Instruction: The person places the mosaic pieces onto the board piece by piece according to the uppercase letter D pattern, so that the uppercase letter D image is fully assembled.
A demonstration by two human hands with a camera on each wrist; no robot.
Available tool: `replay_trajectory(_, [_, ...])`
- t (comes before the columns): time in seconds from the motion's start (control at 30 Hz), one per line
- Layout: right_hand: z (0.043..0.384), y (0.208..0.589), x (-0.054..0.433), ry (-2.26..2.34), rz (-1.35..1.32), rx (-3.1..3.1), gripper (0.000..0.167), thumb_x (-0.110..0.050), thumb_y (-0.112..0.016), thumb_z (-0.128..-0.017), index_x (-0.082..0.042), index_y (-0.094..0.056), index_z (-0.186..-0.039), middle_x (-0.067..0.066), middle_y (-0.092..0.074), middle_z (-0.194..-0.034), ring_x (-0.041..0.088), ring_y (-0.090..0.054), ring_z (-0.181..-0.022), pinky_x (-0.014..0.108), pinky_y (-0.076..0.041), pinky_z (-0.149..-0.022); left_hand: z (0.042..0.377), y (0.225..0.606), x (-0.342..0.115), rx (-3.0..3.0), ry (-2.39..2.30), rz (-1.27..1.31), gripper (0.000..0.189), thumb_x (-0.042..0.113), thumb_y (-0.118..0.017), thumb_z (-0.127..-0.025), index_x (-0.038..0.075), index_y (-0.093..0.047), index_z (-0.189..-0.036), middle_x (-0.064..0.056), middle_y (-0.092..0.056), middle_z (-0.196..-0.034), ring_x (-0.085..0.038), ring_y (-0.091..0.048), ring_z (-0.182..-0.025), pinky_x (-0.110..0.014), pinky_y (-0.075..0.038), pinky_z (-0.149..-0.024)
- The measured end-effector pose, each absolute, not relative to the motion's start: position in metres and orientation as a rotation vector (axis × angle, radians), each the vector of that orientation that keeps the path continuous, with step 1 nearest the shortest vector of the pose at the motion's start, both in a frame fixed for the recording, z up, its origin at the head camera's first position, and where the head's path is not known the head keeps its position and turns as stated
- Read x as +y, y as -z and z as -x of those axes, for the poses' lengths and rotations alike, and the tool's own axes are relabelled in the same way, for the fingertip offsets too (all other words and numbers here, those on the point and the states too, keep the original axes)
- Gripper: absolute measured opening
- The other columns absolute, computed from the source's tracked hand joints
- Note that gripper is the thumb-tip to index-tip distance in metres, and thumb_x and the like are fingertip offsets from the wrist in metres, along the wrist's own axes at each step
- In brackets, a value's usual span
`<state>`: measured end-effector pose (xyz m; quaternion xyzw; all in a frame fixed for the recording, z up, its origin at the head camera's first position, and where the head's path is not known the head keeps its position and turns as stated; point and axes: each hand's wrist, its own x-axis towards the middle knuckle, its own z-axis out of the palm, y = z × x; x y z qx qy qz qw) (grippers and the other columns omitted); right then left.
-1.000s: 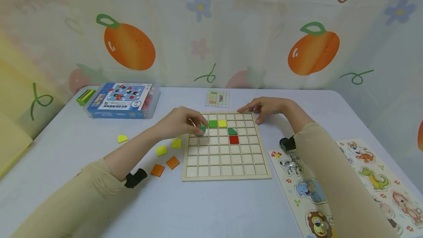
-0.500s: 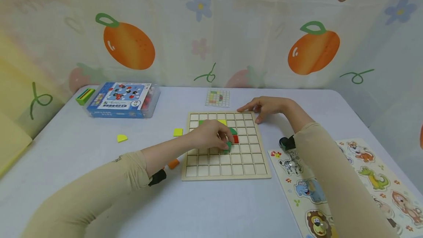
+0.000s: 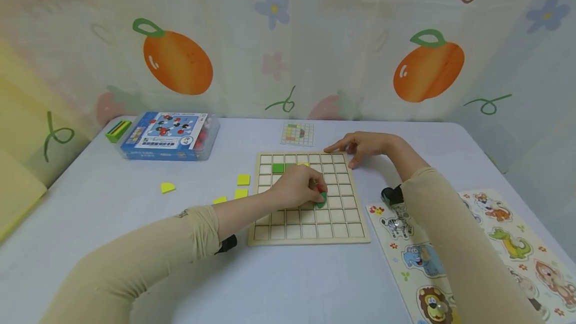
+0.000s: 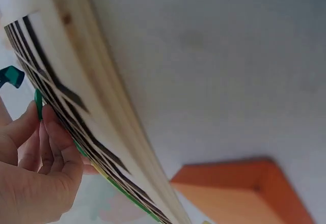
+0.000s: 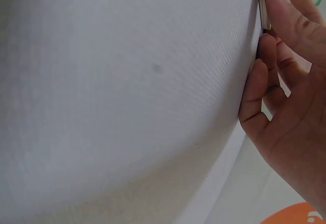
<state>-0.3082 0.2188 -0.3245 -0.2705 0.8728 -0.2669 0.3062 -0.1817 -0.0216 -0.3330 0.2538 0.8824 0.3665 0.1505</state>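
A wooden grid board [image 3: 310, 242] lies flat on the white table. My left hand [image 3: 292, 187] is over its middle, pinching a small green tile [image 3: 321, 200] between thumb and fingertips. In the left wrist view, that green tile [image 4: 38, 104] stands on edge close to the grid. On the board, a green square tile [image 3: 278, 168] sits in an upper row; the tiles to its right are partly covered by the left hand. My right hand [image 3: 366, 145] holds the board's far right corner, index finger at the far edge and thumb at the right side.
Left of the board lie yellow square tiles [image 3: 243, 180] and a round-cornered yellow tile [image 3: 168, 187]. An orange tile [image 4: 239, 191] shows in the left wrist view. A pattern card [image 3: 297, 134], a boxed set [image 3: 164, 136] and an animal puzzle board [image 3: 405, 256] surround the grid.
My left hand has carried the green tile from the board's left side rightward and nearer, to right of the middle. The right hand stays at the corner.
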Motion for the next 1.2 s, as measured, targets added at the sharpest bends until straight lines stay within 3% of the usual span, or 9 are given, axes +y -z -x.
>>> replay_trajectory(0.17, [0.3084,0.3253,0.2194,0.706,0.705,2.312,0.072,-0.006,-0.08,-0.076,-0.017,-0.054,-0.142,0.01,-0.05,-0.117,0.022,-0.038,-0.092,0.03,-0.031,-0.075,0.181,0.3343,-0.0223,2.556,-1.046,-0.741,0.008,0.013,-0.08,-0.08,0.012,-0.075,-0.086,-0.002,-0.073,-0.073,-0.006,-0.058,-0.067,-0.018,-0.043,-0.068])
replay_trajectory(0.57, [0.3067,0.3267,0.2192,0.709,0.669,2.325,0.071,-0.006,-0.08,-0.076,-0.018,-0.054,-0.142,0.011,-0.049,-0.122,0.024,-0.039,-0.097,0.032,-0.031,-0.079,0.1805,0.3365,-0.0199,2.569,-0.945,-0.782,0.016,0.015,-0.079,-0.081,0.015,-0.08,-0.097,0.002,-0.078,-0.09,-0.006,-0.064,-0.086,-0.017,-0.047,-0.074])
replay_trajectory(0.77, [0.3078,0.3278,0.219,0.694,0.661,2.334,0.071,-0.006,-0.08,-0.076,-0.018,-0.054,-0.142,0.013,-0.048,-0.128,0.025,-0.04,-0.1,0.032,-0.032,-0.081,0.1792,0.3349,-0.0194,2.59,-0.921,-0.809,0.015,0.014,-0.08,-0.08,0.014,-0.081,-0.095,0.002,-0.079,-0.096,-0.012,-0.07,-0.098,-0.018,-0.05,-0.079])
replay_trajectory(1.2, [0.3065,0.3258,0.2181,0.725,0.693,2.317,0.072,-0.005,-0.08,-0.075,-0.015,-0.054,-0.141,0.012,-0.05,-0.12,0.024,-0.039,-0.094,0.031,-0.032,-0.078,0.1804,0.3329,-0.0222,2.598,-0.896,-0.852,0.015,0.011,-0.08,-0.079,0.013,-0.081,-0.093,0.0,-0.079,-0.093,-0.013,-0.072,-0.096,-0.018,-0.051,-0.076])
